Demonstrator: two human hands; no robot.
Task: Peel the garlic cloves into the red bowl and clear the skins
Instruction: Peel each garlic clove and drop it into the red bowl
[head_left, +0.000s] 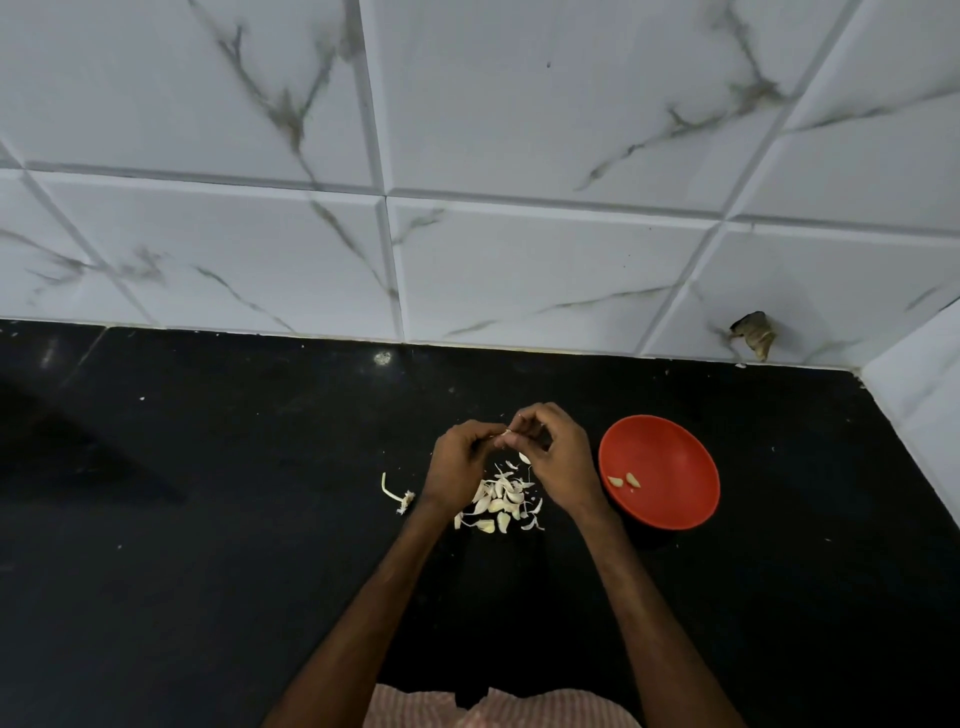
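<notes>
- Our left hand (462, 462) and right hand (553, 452) meet above the black surface (208, 545), fingertips pinched together on one small garlic clove (505, 432) held between them.
- Both hands are curled narrow around that clove; it is too small for us to tell how much skin is left on it.
- Right under our hands lies the pile of cloves and loose skins (501, 501), scattered on the surface.
- Just to the left of the pile sits the bare garlic stem (397, 493), apart from the rest.
- The red bowl (670, 499) stands just beside our right wrist, with two peeled cloves (624, 480) lying inside near its left wall.
- White marbled tiles (519, 260) rise behind the surface.
</notes>
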